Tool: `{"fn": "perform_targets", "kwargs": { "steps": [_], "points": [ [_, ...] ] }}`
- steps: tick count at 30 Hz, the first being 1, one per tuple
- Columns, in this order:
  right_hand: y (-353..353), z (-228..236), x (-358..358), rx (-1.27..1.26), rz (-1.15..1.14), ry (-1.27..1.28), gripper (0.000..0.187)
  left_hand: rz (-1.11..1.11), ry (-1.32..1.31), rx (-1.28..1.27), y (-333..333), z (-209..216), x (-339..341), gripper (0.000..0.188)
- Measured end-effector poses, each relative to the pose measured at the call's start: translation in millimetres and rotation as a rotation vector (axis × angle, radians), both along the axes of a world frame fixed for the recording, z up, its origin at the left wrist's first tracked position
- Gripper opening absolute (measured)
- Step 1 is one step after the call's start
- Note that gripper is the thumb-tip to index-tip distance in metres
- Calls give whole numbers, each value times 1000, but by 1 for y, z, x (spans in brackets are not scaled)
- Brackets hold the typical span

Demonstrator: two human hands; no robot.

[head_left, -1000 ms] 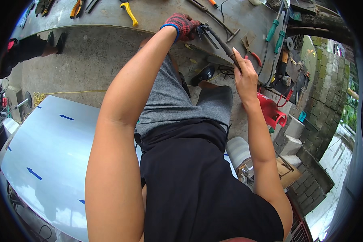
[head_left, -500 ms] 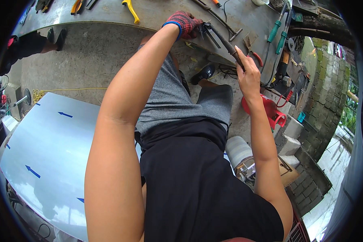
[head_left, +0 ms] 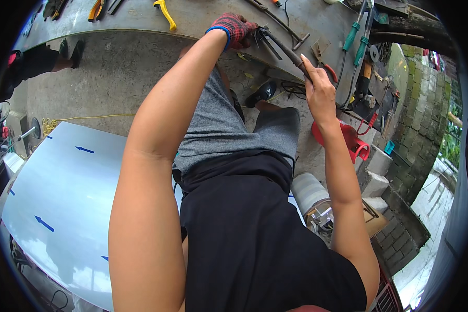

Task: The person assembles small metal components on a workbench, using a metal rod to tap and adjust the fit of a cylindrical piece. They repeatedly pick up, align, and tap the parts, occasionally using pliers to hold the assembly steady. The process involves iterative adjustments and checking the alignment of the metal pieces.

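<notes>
My right hand (head_left: 321, 93), bare, is closed around the lower end of a dark long-handled metal tool (head_left: 285, 49), its index finger laid along the shaft. The tool slants up and left to the bench edge. Beside its far end, narrow dark metal strips (head_left: 269, 46) stick out past the edge. My left hand (head_left: 234, 31) wears a red and black glove with a blue cuff. Its fingers are pinched together right by the tool's far end, and what they grip is hidden.
On the metal workbench (head_left: 135, 23) lie a yellow-handled tool (head_left: 166, 15), a T-shaped bar (head_left: 300, 41), red-handled pliers (head_left: 325, 65) and green-handled tools (head_left: 352, 36). A red object (head_left: 353, 140) sits below at right. Another person's leg (head_left: 62, 63) shows at left. A pale sheet (head_left: 67, 197) lies lower left.
Both hands and the tool sit slightly further left and up in the picture, and the bench things shift likewise. Both hands keep their grip.
</notes>
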State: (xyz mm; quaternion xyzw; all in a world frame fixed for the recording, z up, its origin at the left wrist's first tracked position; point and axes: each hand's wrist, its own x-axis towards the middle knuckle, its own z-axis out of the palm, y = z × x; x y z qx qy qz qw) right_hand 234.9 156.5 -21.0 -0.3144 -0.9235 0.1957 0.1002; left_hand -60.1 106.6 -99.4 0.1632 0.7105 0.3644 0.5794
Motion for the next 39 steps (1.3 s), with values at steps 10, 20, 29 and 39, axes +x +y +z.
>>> {"fn": "perform_targets", "kwargs": {
  "steps": [10,20,29,39],
  "points": [
    [-2,7,0,-21,-36,-51,65,7,-3,12,-1,-1,0,41],
    [-5,-5,5,-84,-37,70,64,14,0,9,-2,-1,1,41],
    [-4,-5,4,-77,-26,82,65,7,-18,2,-2,5,0,44],
    [-6,-8,4,-97,-46,22,67,-89,67,-5,2,-24,-4,48]
  ]
}}
